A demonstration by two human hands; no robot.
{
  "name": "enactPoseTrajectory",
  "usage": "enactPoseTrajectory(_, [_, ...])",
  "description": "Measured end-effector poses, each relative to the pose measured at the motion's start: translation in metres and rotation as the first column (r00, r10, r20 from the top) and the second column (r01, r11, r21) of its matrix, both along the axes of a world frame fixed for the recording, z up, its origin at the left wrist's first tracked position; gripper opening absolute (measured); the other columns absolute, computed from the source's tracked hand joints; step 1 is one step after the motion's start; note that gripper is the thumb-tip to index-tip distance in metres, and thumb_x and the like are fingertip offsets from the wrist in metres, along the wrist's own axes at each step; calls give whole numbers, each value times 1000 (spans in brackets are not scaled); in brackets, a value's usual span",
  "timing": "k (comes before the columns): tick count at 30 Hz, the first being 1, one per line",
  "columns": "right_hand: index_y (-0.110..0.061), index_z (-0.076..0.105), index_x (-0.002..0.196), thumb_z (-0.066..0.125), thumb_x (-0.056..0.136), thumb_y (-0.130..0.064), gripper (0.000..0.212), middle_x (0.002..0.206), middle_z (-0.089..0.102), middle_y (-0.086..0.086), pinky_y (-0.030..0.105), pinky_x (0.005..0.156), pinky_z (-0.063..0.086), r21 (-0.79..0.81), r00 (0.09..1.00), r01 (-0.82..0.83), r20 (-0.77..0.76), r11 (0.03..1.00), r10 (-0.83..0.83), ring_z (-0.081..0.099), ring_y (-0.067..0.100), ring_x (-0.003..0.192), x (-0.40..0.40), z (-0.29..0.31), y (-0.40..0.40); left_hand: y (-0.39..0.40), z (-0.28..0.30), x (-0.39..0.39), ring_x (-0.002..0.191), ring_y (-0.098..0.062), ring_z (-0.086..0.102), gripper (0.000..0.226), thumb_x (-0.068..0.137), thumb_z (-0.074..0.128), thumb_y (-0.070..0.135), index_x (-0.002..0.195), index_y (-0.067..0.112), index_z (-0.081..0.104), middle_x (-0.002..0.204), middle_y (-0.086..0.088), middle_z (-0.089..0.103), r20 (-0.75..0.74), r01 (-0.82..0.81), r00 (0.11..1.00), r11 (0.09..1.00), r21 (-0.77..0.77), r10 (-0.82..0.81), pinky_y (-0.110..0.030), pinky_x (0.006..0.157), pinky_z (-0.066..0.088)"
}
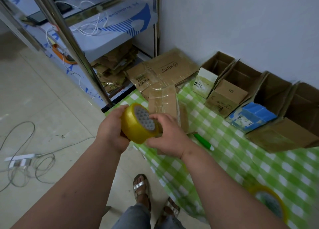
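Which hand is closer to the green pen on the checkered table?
Right. The right hand, pinching the tape roll, is just beside the green pen; the left hand grips the roll's other side, farther from it.

Your green-checked table (241, 159) holds open boxes (226, 94) along the wall, a taped box (164, 101), flattened cardboard (165, 70), a green pen (203, 141), a second tape roll (269, 203).

Bare forearms (82, 177) run to the left hand (112, 130) and right hand (168, 139). Lower down are faded blue-grey denim jeans (134, 216) and 2 shiny silver sandals (140, 187) with buckled straps.
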State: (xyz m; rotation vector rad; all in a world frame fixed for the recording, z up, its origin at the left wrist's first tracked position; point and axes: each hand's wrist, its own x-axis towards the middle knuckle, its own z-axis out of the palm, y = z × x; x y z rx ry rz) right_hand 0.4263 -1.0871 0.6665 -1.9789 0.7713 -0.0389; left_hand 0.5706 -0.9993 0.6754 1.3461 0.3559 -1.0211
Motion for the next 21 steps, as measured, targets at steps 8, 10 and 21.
enactPoseTrajectory(8, [-23, 62, 92, 82, 77, -31, 25, 135, 34, -6, 26, 105, 38, 139, 995, 29, 93, 990, -42, 35, 13, 129, -20, 3, -11, -7, 1, -16, 108, -27, 65, 20, 92, 67, 29, 109, 20, 71, 117, -6, 69, 29, -38, 999, 999, -26, 38, -40, 86, 58])
enactPoseTrajectory(10, [-22, 62, 88, 81, 77, -31, 24, 129, 37, -8, 19, 97, 39, 135, 994, 28, 104, 990, -43, 39, 10, 124, -25, 8, -14, -11, 2, -19, 110, -21, 63, 13, 87, 72, 26, 99, 22, 73, 115, -1, 70, 20, -73, 997, 997, 9, 72, -38, 97, 51])
enactPoseTrajectory(21, [-20, 67, 81, 68, 72, -46, 27, 72, 59, -11, 24, 63, 44, 206, 968, 109, 200, 973, -151, 56, 4, 66, -45, 20, -26, -21, -2, -34, 86, -9, 65, 13, 86, 71, 10, 97, 17, 72, 89, 10, 68, -243, -234, 947, 969, -76, 209, -37, 80, 45])
